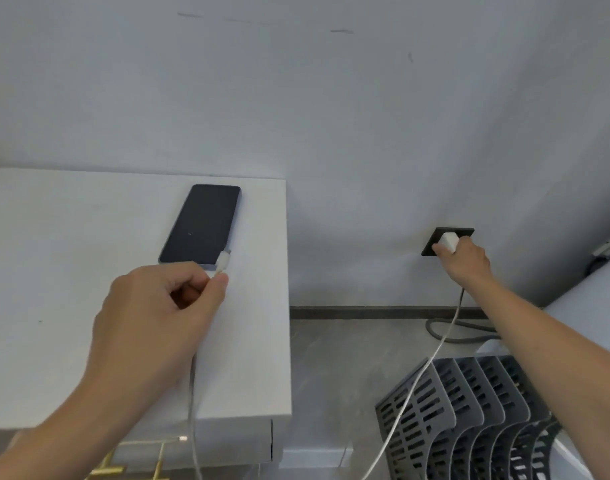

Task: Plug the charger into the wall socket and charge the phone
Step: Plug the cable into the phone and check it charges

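Your right hand (464, 259) reaches out to the black wall socket (435, 244) low on the grey wall, its fingers (438, 250) grasping the white charger (448, 241), which sits against the socket face; whether the prongs are fully seated you cannot tell from here. A white cable (418, 379) drops from under that hand, runs down across the dark slotted file rack (470, 417) standing on the floor, and leaves the bottom of the view. Your left hand (151, 323) rests on the white surface (54, 271), thumb and forefinger pinched on the cable's connector end (223, 261), which meets the near right corner of the phone (201, 225); it cannot be told whether the plug is in its port. The phone lies flat, screen up and dark, near the back of the surface, tilted slightly to the right. More cable hangs from under your left hand over the near edge of the surface.
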`<move>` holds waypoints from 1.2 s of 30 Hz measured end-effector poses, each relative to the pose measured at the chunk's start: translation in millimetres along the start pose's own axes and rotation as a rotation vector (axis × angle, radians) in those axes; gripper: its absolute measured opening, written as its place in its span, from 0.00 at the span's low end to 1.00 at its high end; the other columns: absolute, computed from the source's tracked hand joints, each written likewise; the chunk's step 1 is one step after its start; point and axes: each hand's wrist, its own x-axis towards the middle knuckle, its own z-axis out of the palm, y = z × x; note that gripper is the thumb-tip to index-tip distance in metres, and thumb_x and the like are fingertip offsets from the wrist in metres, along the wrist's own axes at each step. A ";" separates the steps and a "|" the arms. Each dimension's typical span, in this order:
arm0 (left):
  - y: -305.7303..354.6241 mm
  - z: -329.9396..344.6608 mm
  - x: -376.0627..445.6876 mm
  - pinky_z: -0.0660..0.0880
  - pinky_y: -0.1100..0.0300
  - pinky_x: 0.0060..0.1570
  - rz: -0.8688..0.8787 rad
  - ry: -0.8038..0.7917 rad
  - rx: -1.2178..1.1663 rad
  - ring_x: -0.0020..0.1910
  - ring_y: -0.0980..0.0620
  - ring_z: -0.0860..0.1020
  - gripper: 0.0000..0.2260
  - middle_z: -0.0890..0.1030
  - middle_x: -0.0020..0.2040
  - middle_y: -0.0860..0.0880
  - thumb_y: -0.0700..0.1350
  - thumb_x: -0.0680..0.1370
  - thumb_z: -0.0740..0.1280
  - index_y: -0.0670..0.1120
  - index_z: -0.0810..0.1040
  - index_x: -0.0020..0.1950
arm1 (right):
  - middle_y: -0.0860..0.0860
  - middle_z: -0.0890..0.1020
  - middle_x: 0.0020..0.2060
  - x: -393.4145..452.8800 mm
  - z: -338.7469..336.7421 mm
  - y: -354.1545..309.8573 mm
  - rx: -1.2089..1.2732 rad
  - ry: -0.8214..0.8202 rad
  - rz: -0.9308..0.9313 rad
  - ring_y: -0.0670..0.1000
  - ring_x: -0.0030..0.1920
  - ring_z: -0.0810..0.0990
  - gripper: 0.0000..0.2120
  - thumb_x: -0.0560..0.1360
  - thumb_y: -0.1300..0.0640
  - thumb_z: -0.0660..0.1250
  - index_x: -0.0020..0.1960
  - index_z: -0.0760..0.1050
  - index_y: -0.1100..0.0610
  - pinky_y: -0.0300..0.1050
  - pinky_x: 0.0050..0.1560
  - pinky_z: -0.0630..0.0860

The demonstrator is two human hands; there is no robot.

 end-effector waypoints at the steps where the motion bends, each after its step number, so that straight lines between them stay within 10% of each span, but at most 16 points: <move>1: -0.1 0.5 0.6 0.78 0.50 0.39 -0.011 0.001 0.004 0.33 0.44 0.80 0.13 0.83 0.33 0.54 0.54 0.80 0.75 0.51 0.85 0.39 | 0.68 0.76 0.65 -5.5 -3.9 -3.7 -0.039 -0.001 0.016 0.69 0.65 0.75 0.33 0.82 0.42 0.65 0.72 0.68 0.69 0.57 0.57 0.74; 8: 0.1 2.9 4.8 0.74 0.54 0.35 -0.032 0.014 -0.001 0.32 0.45 0.79 0.19 0.82 0.34 0.49 0.54 0.82 0.73 0.47 0.83 0.34 | 0.63 0.75 0.62 -91.7 -27.2 -55.5 0.007 0.293 -0.209 0.66 0.63 0.72 0.19 0.79 0.51 0.68 0.64 0.73 0.63 0.61 0.61 0.73; 14: 4.0 0.0 3.6 0.63 0.62 0.33 -0.011 0.034 0.008 0.28 0.54 0.73 0.19 0.74 0.26 0.53 0.55 0.83 0.71 0.51 0.79 0.33 | 0.51 0.84 0.46 -217.6 -42.0 -158.8 0.623 -0.102 -0.294 0.51 0.45 0.83 0.03 0.81 0.55 0.68 0.52 0.79 0.54 0.45 0.42 0.77; 22: 7.6 -6.0 1.6 0.73 0.57 0.34 0.031 0.016 -0.123 0.30 0.51 0.77 0.18 0.80 0.29 0.51 0.58 0.83 0.72 0.46 0.87 0.42 | 0.58 0.88 0.40 -301.1 -53.9 -254.0 0.846 -0.659 -0.222 0.55 0.34 0.85 0.13 0.80 0.53 0.72 0.53 0.84 0.65 0.44 0.32 0.81; 36: -2.5 -37.9 34.6 0.77 0.56 0.41 0.002 0.026 -0.013 0.36 0.58 0.83 0.24 0.85 0.33 0.57 0.60 0.88 0.62 0.46 0.87 0.45 | 0.55 0.85 0.37 -302.6 -31.6 -256.6 0.926 -0.687 -0.059 0.47 0.25 0.76 0.07 0.78 0.59 0.75 0.47 0.84 0.63 0.37 0.22 0.69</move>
